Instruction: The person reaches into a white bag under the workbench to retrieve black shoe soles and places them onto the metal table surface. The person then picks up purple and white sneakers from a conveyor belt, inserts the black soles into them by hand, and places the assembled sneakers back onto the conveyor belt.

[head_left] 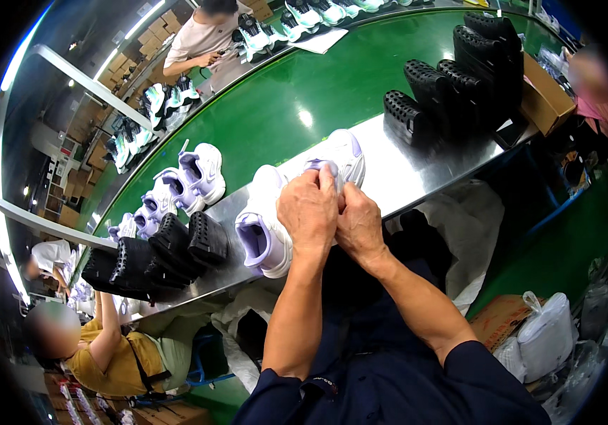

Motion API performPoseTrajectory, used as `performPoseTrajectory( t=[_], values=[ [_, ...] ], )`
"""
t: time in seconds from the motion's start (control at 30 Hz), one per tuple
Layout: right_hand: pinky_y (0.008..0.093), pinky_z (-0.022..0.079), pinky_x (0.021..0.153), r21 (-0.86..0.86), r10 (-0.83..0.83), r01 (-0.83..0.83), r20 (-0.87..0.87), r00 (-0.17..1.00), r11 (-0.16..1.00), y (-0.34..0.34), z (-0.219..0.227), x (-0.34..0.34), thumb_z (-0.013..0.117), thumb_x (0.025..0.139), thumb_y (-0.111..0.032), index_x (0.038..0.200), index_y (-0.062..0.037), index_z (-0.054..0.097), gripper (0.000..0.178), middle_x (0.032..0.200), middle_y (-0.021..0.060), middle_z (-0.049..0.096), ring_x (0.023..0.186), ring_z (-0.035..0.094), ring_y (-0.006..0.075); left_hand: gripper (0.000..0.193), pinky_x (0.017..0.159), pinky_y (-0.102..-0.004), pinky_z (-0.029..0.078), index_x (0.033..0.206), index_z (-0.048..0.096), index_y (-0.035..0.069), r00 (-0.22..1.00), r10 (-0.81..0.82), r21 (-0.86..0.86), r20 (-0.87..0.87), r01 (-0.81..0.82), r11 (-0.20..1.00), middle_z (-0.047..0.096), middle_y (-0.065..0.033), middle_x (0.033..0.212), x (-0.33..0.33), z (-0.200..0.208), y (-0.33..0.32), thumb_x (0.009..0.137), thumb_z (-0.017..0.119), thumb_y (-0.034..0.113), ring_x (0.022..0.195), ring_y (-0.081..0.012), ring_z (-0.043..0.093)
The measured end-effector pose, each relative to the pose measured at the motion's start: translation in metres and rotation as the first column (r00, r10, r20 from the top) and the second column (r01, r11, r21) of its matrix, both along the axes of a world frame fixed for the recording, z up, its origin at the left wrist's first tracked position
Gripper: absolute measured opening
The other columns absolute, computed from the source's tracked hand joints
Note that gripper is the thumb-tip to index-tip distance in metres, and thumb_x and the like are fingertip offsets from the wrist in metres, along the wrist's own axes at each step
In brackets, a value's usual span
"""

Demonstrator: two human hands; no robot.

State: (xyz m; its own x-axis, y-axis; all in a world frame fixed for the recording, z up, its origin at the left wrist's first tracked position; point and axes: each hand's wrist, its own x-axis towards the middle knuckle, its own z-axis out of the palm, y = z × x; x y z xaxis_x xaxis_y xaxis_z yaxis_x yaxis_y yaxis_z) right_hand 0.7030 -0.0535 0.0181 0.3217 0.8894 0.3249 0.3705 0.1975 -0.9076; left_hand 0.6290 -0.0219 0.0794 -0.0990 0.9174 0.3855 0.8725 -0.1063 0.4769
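Observation:
Both of my hands are closed at the collar of a white sneaker [350, 152] with lavender lining, its toe pointing away from me. My left hand [309, 212] pinches at the opening, thumb and fingers pressed together. Right beside it, my right hand [360, 223] has its fingers curled around the near end of the shoe, hiding the heel. A matching sneaker [267, 234] stands on the metal ledge just left of my left hand, its lavender opening facing me.
Black perforated shoe lasts [176, 248] stand to the left, with more black lasts [452, 85] at right beside a cardboard box [546, 95]. White-lavender sneakers [201, 177] line the green conveyor [261, 120]. A person in yellow [123, 361] works at left, another [201, 42] across the belt.

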Motion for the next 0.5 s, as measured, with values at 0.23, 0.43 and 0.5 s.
performPoseTrajectory(
  t=[0.23, 0.43, 0.5],
  values=[
    [0.0503, 0.049, 0.066, -0.091, 0.032, -0.042, -0.106, 0.994, 0.995, -0.001, -0.003, 0.007, 0.067, 0.086, -0.019, 0.076, -0.0008, 0.052, 0.025, 0.072, 0.0189, 0.062, 0.07, 0.063, 0.0411, 0.036, 0.067, -0.0474, 0.049, 0.077, 0.07, -0.002, 0.987, -0.104, 0.03, -0.122, 0.108, 0.994, 0.067, -0.0212, 0.073, -0.028, -0.008, -0.008, 0.091, 0.065, 0.03, 0.069, -0.04, 0.065],
    [0.05, 0.051, 0.067, -0.054, 0.088, -0.091, -0.044, 0.995, 0.994, -0.001, -0.007, 0.002, 0.067, 0.093, -0.026, 0.085, 0.0001, 0.055, 0.03, 0.079, 0.0192, 0.063, 0.073, 0.064, 0.041, 0.035, 0.068, -0.0471, 0.05, 0.076, 0.069, -0.002, 0.987, -0.146, -0.07, -0.064, 0.141, 0.988, 0.068, -0.0208, 0.078, -0.019, -0.001, -0.01, 0.091, 0.068, 0.03, 0.072, -0.0392, 0.066],
    [0.048, 0.052, 0.067, -0.001, 0.079, -0.08, -0.068, 0.994, 0.997, 0.0, -0.008, 0.001, 0.066, 0.094, -0.026, 0.085, 0.0007, 0.057, 0.03, 0.077, 0.0187, 0.063, 0.072, 0.065, 0.0383, 0.036, 0.068, -0.0463, 0.051, 0.077, 0.07, -0.003, 0.991, -0.132, -0.112, 0.011, 0.132, 0.985, 0.069, -0.0211, 0.078, -0.018, -0.002, -0.007, 0.09, 0.068, 0.03, 0.071, -0.0387, 0.067]
  ],
)
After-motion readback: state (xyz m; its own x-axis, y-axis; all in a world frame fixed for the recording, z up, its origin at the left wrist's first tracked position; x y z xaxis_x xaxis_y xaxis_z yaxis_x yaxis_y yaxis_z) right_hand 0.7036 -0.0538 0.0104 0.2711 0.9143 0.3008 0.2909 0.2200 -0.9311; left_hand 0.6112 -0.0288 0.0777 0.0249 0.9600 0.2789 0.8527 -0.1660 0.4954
